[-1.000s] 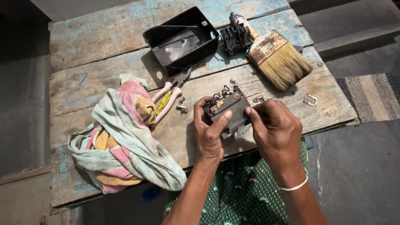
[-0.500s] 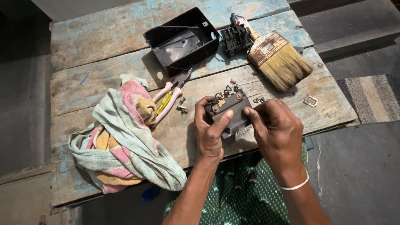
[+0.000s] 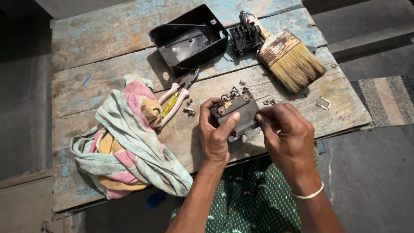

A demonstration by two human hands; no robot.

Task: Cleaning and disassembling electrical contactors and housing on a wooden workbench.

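Observation:
Both hands hold a small dark switch block (image 3: 237, 111) with brass screws and wire clips along its top, just above the near edge of the worn wooden table (image 3: 99, 47). My left hand (image 3: 214, 134) grips its left side, thumb lying across the face. My right hand (image 3: 286, 132) pinches its right edge with the fingertips. Small loose screws and metal bits (image 3: 188, 108) lie on the planks left of the block.
A striped crumpled cloth (image 3: 129, 144) lies at the left. Pink-handled pliers (image 3: 174, 98) with a yellow screwdriver rest beside it. Farther back are an open black box (image 3: 188, 41), a black switch part (image 3: 244, 36), a wide paintbrush (image 3: 291, 58) and a small metal clip (image 3: 322, 102).
The view has shifted slightly. My right fingertips have slid a little along the block's right edge; the block stays held in both hands.

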